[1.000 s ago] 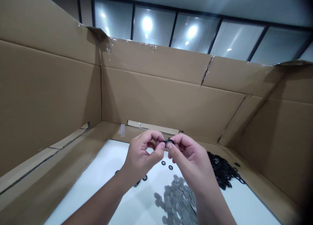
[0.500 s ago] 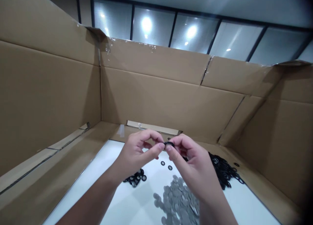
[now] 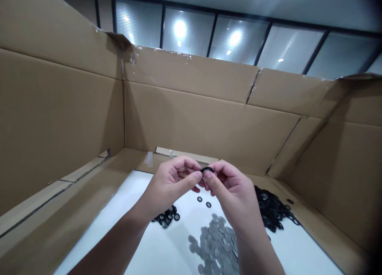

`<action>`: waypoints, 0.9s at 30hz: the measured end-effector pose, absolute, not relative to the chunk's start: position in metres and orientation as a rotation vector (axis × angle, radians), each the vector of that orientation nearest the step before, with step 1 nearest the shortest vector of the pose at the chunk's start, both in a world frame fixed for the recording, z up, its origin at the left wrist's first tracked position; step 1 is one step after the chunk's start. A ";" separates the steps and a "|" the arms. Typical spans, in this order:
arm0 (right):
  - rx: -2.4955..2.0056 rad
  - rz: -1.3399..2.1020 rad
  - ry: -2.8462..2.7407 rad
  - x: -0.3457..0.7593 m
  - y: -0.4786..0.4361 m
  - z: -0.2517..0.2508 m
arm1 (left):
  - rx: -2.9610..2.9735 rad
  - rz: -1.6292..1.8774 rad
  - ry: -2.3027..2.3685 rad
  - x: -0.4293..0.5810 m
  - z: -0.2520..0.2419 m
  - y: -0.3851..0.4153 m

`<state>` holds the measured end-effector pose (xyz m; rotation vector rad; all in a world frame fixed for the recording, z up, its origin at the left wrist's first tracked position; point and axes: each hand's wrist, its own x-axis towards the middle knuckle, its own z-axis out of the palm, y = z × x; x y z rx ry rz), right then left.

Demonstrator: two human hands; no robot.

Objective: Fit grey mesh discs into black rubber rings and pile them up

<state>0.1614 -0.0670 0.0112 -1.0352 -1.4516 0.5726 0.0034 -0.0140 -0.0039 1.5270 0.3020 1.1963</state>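
Overhead: a glazed partition [image 3: 188,28] with slatted blinds and ceiling lights reflected in it runs beyond the far rim.

Container: a large opened cardboard box [image 3: 209,119] surrounds the work, its flaps folded up and its seams patched with tape in places.

Floor: a white panel [image 3: 98,231] lies inside the box, bordered by strips of cardboard.

Contents: a broad heap of grey discs [image 3: 215,243] lies on the white panel, nearest the viewer and below the hands. A heap of black rings [image 3: 271,209] sits at the right edge, mostly on the cardboard strip, with a few strays beyond it. A smaller cluster of black rings [image 3: 165,217] lies on the panel just below the left wrist. Two single black rings [image 3: 204,201] rest apart, between that cluster and the right heap.

Hands: the left hand [image 3: 171,183] and right hand [image 3: 235,195] meet above the panel, well over the grey discs, fingers curled.

Grip: narrow; both thumbs [image 3: 193,179] and the fingers behind them pinch one black ring [image 3: 206,169] from opposite sides.

Held ring: it sits between the fingertips, almost touching both thumbs' ends, and only its upper edge shows. Whether anything sits inside it, I cannot tell.
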 end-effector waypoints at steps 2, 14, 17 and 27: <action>-1.041 0.551 -1.494 0.162 -0.068 0.011 | 1.565 1.224 0.327 0.003 -0.005 -0.015; -1.156 0.382 -1.557 0.149 -0.081 0.015 | 1.616 1.463 0.482 0.017 -0.014 -0.027; -1.188 0.305 -1.530 0.147 -0.084 0.015 | 1.717 1.529 0.557 0.016 -0.015 -0.028; -1.164 0.358 -1.669 0.161 -0.080 0.015 | 1.913 1.507 0.455 -0.003 0.002 -0.019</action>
